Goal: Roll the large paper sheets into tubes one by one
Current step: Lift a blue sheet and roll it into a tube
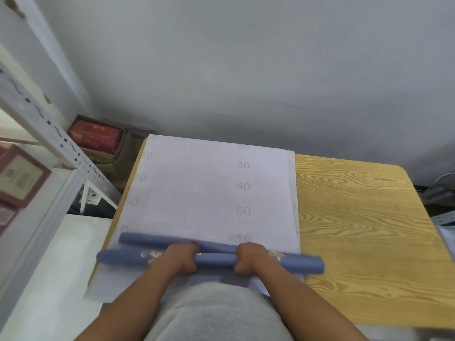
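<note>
I have both hands on the nearer blue paper roll (214, 259), which lies across the near edge of the wooden table (364, 212), on top of the flat white sheets (197, 190) printed with faint numbers. My left hand (181, 258) has its fingers curled over the roll just left of its middle, and my right hand (250, 257) is curled over it just right of middle. A second blue roll (157, 239) lies just beyond it, touching or nearly so; I cannot tell which.

I judge this paper light, thin and springy: it wants to unwind if released and will crease or flatten if I squeeze. It probably slips on the smooth sheets below. Holding near the middle leaves the ends free to telescope, so I'd favour spreading my hands outward and keeping even, gentle pressure.
</note>
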